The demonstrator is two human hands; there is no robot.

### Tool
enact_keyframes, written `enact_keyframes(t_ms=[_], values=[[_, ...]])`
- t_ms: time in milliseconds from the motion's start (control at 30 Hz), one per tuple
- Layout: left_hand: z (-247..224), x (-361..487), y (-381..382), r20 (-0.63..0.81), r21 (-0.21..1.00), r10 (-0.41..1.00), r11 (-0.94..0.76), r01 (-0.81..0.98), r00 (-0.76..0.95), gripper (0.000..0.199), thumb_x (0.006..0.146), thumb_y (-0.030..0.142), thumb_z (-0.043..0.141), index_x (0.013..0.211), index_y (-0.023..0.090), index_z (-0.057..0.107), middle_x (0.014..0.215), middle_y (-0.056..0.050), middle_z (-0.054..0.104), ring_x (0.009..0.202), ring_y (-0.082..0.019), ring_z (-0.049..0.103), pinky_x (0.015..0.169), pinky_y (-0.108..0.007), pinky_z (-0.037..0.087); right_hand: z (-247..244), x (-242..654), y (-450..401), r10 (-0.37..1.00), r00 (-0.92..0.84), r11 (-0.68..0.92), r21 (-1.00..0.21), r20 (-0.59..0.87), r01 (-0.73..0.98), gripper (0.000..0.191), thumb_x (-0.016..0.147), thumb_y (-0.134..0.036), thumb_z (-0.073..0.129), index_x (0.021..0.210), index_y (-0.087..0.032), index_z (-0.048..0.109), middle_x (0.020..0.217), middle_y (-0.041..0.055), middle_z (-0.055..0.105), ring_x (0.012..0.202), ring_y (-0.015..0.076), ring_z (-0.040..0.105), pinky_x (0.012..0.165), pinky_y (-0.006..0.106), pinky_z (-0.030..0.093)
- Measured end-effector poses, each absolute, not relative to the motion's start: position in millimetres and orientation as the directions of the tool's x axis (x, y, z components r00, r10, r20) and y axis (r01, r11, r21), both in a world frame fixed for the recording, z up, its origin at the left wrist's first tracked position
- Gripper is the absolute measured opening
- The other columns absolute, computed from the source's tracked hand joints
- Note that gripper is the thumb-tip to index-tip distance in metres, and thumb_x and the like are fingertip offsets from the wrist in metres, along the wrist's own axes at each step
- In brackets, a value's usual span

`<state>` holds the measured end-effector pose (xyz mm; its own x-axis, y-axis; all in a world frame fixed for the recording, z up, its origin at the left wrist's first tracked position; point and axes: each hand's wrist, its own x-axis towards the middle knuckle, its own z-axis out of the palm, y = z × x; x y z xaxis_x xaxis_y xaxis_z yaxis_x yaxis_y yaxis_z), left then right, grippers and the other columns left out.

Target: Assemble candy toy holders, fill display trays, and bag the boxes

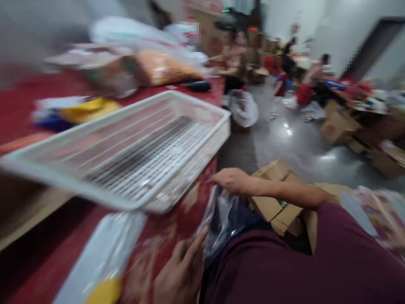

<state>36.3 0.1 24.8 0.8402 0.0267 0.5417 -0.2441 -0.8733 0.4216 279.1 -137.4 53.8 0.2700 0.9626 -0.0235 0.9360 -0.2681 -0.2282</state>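
My right hand (230, 180), closed, grips the upper edge of a clear plastic bag (221, 215) beside the table edge. Lower down, my left hand (182, 272) is blurred, its fingertips pinched at the near side of the same bag. The bag hangs between both hands, close against my dark clothing. Left of the hands, a white slatted plastic basket (186, 177) sits tilted in view on the red table (164, 236). Flat clear plastic packaging (104, 245) lies nearer, with a yellow item (106, 291) on it.
Behind the basket are a filled plastic bag (167, 67), a dark object (198, 86) and a yellow and blue packet (91, 110). Open cardboard boxes (275, 190) stand beside me. Farther off, people sit near a white bag (243, 109) and more boxes (338, 122).
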Motion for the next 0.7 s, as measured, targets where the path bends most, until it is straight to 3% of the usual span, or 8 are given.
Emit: enact_keyframes(t_ms=[67, 133, 200, 300, 367, 433, 567, 700], values=[[29.2, 13.7, 3.1, 0.508, 0.42, 0.129, -0.901, -0.114, 0.852, 0.068, 0.101, 0.015, 0.053, 0.161, 0.041, 0.036, 0.083, 0.0, 0.059, 0.058, -0.012, 0.058, 0.05, -0.02, 0.046, 52.5, 285.2, -117.5, 0.979, 0.205, -0.199, -0.233, -0.003, 0.952, 0.033, 0.098, -0.006, 0.05, 0.128, -0.01, 0.062, 0.13, 0.0163, 0.071, 0.117, 0.0209, 0.067, 0.09, 0.031, 0.052], [32.9, -3.1, 7.0, 0.456, 0.493, 0.239, -0.87, -0.019, 0.857, 0.072, 0.1, 0.009, 0.051, 0.163, 0.039, 0.033, 0.094, -0.002, 0.063, 0.072, -0.012, 0.065, 0.061, -0.02, 0.052, 51.9, 294.5, -89.6, 0.989, 0.144, -0.143, -0.211, -0.008, 0.967, 0.031, 0.102, -0.015, 0.046, 0.128, -0.013, 0.063, 0.123, 0.0138, 0.074, 0.103, 0.0208, 0.07, 0.075, 0.03, 0.049], [35.7, -18.0, 11.7, 0.385, 0.57, 0.341, -0.819, 0.07, 0.858, 0.064, 0.099, 0.006, 0.047, 0.155, 0.036, 0.048, 0.106, -0.005, 0.064, 0.083, -0.012, 0.068, 0.07, -0.02, 0.055, 53.5, 301.0, -59.4, 0.999, 0.051, -0.052, -0.141, -0.01, 0.989, 0.028, 0.105, -0.029, 0.046, 0.115, -0.015, 0.067, 0.104, 0.0122, 0.077, 0.086, 0.0206, 0.068, 0.067, 0.03, 0.04], [42.6, -40.6, 16.9, 0.31, 0.626, 0.487, -0.751, 0.211, 0.816, 0.046, 0.098, 0.005, 0.044, 0.127, 0.026, 0.072, 0.11, -0.007, 0.067, 0.095, -0.014, 0.07, 0.081, -0.024, 0.057, 62.2, 301.9, -24.6, 0.994, -0.105, 0.103, -0.077, -0.017, 0.992, 0.038, 0.104, -0.048, 0.047, 0.097, -0.017, 0.068, 0.076, 0.0077, 0.072, 0.067, 0.0186, 0.06, 0.06, 0.03, 0.027], [50.5, -55.0, 20.0, 0.292, 0.66, 0.601, -0.69, 0.298, 0.744, 0.035, 0.098, 0.006, 0.048, 0.115, 0.021, 0.075, 0.108, -0.007, 0.071, 0.1, -0.016, 0.071, 0.087, -0.027, 0.058, 69.3, 299.6, -11.6, 0.975, -0.218, 0.214, -0.096, -0.034, 0.972, 0.044, 0.1, -0.059, 0.051, 0.092, -0.019, 0.068, 0.067, 0.0053, 0.067, 0.061, 0.0173, 0.057, 0.06, 0.029, 0.024], [59.1, -67.5, 24.1, 0.271, 0.675, 0.701, -0.627, 0.388, 0.66, 0.028, 0.097, 0.01, 0.056, 0.118, 0.018, 0.073, 0.108, -0.007, 0.073, 0.1, -0.016, 0.071, 0.09, -0.029, 0.058, 73.3, 297.1, -3.3, 0.948, -0.311, 0.304, -0.107, -0.064, 0.947, 0.047, 0.095, -0.065, 0.056, 0.089, -0.02, 0.068, 0.063, 0.0039, 0.064, 0.059, 0.0165, 0.055, 0.059, 0.029, 0.022], [70.5, -82.6, 46.5, 0.191, 0.584, 0.756, -0.6, 0.547, 0.625, 0.035, 0.092, 0.012, 0.063, 0.127, 0.016, 0.067, 0.117, -0.008, 0.07, 0.105, -0.018, 0.07, 0.094, -0.032, 0.058, 70.8, 287.2, 24.7, 0.907, -0.4, 0.393, -0.076, -0.13, 0.917, 0.038, 0.092, -0.058, 0.061, 0.081, -0.023, 0.068, 0.064, 0.0037, 0.065, 0.056, 0.0163, 0.054, 0.059, 0.03, 0.022], [95.1, -102.2, 98.2, 0.081, 0.366, 0.789, -0.592, 0.718, 0.609, 0.046, 0.087, 0.014, 0.068, 0.132, 0.015, 0.061, 0.131, -0.012, 0.065, 0.117, -0.024, 0.067, 0.102, -0.038, 0.057, 91.6, 256.6, 92.2, 0.909, -0.383, 0.385, -0.022, -0.163, 0.923, 0.027, 0.089, -0.047, 0.062, 0.086, -0.022, 0.072, 0.068, 0.0064, 0.067, 0.06, 0.0206, 0.057, 0.061, 0.032, 0.031]])
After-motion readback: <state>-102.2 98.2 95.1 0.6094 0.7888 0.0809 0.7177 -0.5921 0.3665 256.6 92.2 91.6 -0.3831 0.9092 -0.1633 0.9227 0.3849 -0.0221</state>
